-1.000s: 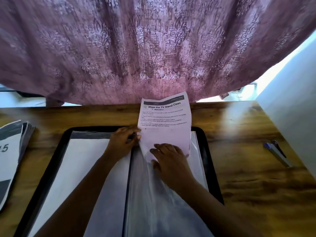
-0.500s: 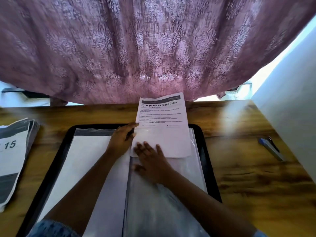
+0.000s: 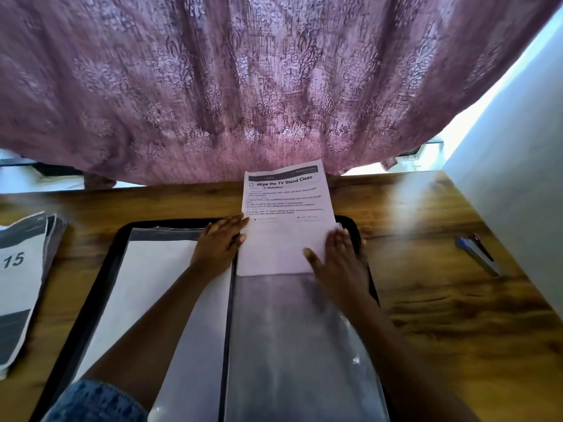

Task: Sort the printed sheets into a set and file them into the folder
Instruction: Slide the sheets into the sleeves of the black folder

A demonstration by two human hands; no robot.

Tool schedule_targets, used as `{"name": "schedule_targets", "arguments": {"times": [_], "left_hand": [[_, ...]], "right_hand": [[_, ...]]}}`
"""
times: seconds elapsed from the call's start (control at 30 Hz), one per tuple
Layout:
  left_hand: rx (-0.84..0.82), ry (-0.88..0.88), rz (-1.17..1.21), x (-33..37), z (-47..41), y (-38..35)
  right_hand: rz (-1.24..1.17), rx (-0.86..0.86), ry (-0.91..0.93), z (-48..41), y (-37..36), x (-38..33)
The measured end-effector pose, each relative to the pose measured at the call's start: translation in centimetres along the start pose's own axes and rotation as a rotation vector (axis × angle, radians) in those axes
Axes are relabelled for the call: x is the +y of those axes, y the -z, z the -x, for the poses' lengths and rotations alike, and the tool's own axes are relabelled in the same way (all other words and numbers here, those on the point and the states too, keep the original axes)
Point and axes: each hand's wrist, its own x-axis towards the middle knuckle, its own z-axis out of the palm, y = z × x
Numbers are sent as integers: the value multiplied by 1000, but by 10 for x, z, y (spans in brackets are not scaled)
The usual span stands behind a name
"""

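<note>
An open black folder (image 3: 100, 275) with clear plastic sleeves lies on the wooden table in front of me. A printed sheet (image 3: 285, 220) headed "Wipe the TV Stand Clean" sticks out of the top of the right-hand sleeve (image 3: 289, 330), its lower part lying over the sleeve's upper end. My left hand (image 3: 219, 242) rests at the sheet's left edge by the folder's spine, fingers touching the paper. My right hand (image 3: 338, 254) lies flat on the sheet's right side with fingers spread. A stack of other printed sheets (image 3: 21, 275), one marked "15", lies at the table's left edge.
A blue pen (image 3: 478, 254) lies on the table at the right, near a white wall (image 3: 518, 178). A patterned pink curtain (image 3: 243, 86) hangs behind the table's far edge. The folder's left page (image 3: 146, 293) holds a white sheet.
My right hand has moved from the sheet's bottom middle to its right side. The sheet now lies flatter and squarer over the right sleeve. My left hand has stayed at its left edge.
</note>
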Motion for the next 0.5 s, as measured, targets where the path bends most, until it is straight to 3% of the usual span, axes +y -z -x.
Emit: {"name": "schedule_targets", "arguments": {"times": [0.07, 0.13, 0.2, 0.4, 0.5], "left_hand": [[-5, 10, 5, 0, 0, 1], [-12, 18, -11, 1, 0, 3], [-3, 24, -7, 3, 0, 5], [0, 57, 2, 6, 1, 5], [16, 54, -7, 4, 1, 3]], "right_hand": [[-76, 40, 200, -5, -4, -46], [-101, -69, 398, 0, -22, -83], [-34, -111, 447, 6, -40, -84], [-3, -51, 13, 13, -30, 12], [-5, -104, -218, -5, -10, 12]]}}
